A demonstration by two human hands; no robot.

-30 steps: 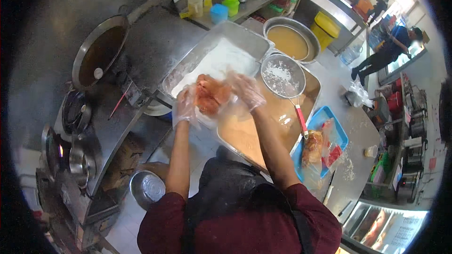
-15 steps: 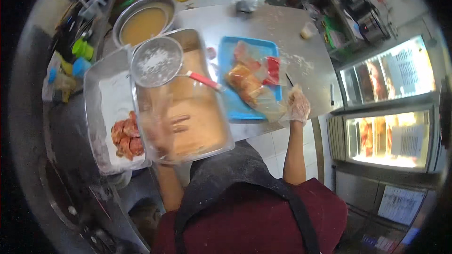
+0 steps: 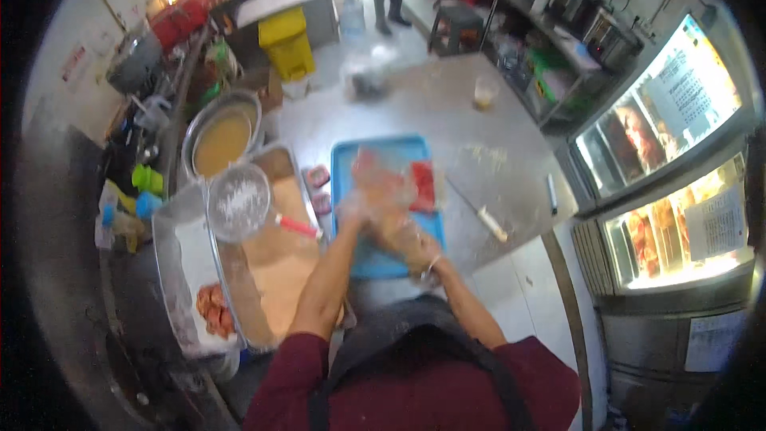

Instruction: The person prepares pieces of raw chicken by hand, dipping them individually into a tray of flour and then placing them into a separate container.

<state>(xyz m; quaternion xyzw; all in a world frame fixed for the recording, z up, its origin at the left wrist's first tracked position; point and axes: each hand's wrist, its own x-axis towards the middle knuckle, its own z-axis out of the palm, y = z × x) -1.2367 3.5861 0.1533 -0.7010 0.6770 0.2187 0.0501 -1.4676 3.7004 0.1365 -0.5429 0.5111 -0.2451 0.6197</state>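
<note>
A clear plastic bag with orange-brown contents, probably marinated meat [image 3: 392, 227], lies across the blue tray [image 3: 343, 152]. My right hand [image 3: 423, 257], in a clear glove, is closed on the near end of this bag. My left hand [image 3: 357, 206] reaches over the tray at the bag's left side, its fingers smeared by motion. Beyond it lie blurred clear plastic and pinkish contents [image 3: 375, 172]. A red packet [image 3: 423, 186] rests at the tray's right side. To the right of the tray, a knife with a pale handle [image 3: 492, 225] lies on the steel table.
At left stand a metal pan of orange-tan powder [image 3: 279, 271], a pan of white powder with red meat pieces [image 3: 214, 310], and a bowl of brownish liquid [image 3: 223, 144]. A red-handled sieve [image 3: 239, 201] spans the pans. A small cup [image 3: 484, 94] stands far right; lit fridges [image 3: 678, 223] flank the table.
My left hand has moved right from the tan powder pan to the bag on the blue tray. My right hand has shifted left, away from the knife, onto the bag. The view has tilted up.
</note>
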